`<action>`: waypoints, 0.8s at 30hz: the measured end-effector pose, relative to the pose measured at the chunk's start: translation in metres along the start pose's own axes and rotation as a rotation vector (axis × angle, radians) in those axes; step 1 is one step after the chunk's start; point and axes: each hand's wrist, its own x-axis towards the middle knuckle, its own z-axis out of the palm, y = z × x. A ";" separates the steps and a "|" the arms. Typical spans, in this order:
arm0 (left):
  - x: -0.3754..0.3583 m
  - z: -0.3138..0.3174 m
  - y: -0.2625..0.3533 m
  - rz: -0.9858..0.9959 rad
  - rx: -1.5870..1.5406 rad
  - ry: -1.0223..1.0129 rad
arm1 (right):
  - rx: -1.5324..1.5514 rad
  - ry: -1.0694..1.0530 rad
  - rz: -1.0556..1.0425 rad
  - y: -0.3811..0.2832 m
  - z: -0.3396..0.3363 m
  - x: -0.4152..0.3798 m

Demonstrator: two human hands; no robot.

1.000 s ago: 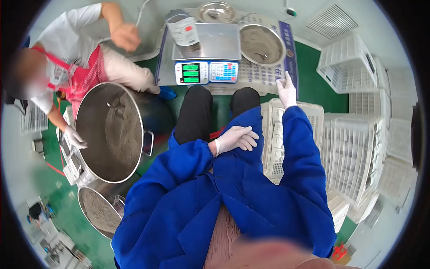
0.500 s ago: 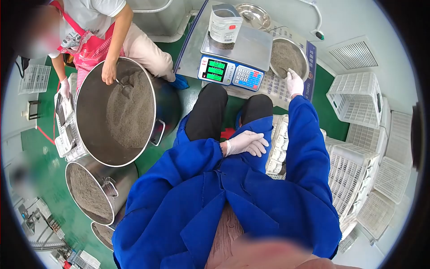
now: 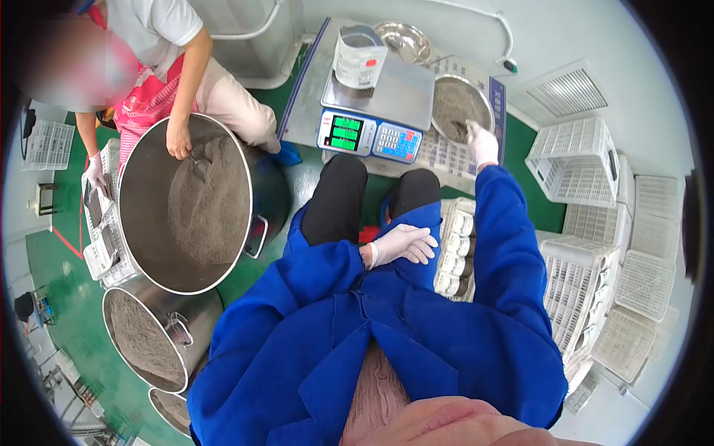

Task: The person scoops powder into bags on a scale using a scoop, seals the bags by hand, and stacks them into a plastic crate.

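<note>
My left hand [image 3: 404, 244], in a white glove, rests on my blue-covered thigh, its fingers loosely stretched and holding nothing. At the right rim of a metal bowl [image 3: 489, 104] of grey-brown granules, my gloved right hand [image 3: 482, 144] is closed on what looks like a small spoon [image 3: 460, 127]. Its tip lies in the granules, and my fingers hide most of the handle. Left of the bowl, an open white pouch [image 3: 360, 61] with a dark lower part stands upright on the steel plate of a digital scale [image 3: 405, 93]. The scale's green display is lit, but its digits are blurred.
Left, another person's hand [image 3: 178, 138] holds a scoop [image 3: 198, 165] in a large steel pot [image 3: 128, 215] of granules. Another filled pot [image 3: 141, 334] stands below it. An empty-looking bowl [image 3: 402, 41] sits behind the scale. White crates [image 3: 576, 160] and packed pouches [image 3: 455, 249] are right.
The whole view has shifted slightly, with the scale and bowl now further left and lower. My right hand has come closer over the granules. My left hand still rests on my thigh.
</note>
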 end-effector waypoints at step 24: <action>-0.022 -0.054 0.289 0.888 1.898 1.078 | 0.077 -0.091 -0.299 -0.099 -0.151 -0.134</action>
